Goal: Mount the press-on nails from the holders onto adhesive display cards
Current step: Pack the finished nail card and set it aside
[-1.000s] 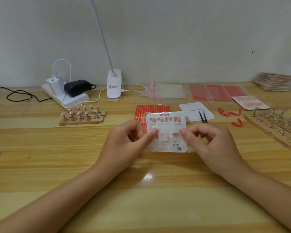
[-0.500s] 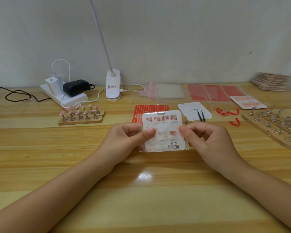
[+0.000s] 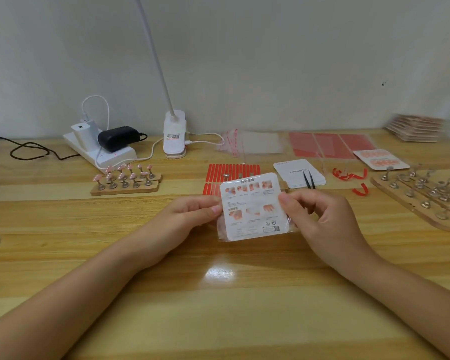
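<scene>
both hands still pinch the instruction card [image 3: 253, 206] by its side edges, left hand [image 3: 185, 219], right hand [image 3: 320, 219]; since a moment ago it has tipped more upright, in front of the red strip sheet [image 3: 233, 170].

Surface: wooden table [image 3: 218, 320], glossy planks, filling the lower frame.
Upper left: white power strip [image 3: 102, 152]; wooden holder [image 3: 125, 189] with pink nails.
Centre: lamp base [image 3: 174, 141]; red strips [image 3: 234, 170]; white card [image 3: 298, 172] under tweezers [image 3: 309, 179].
Right: long holder board [image 3: 416, 203]; red sheets [image 3: 330, 144].
</scene>
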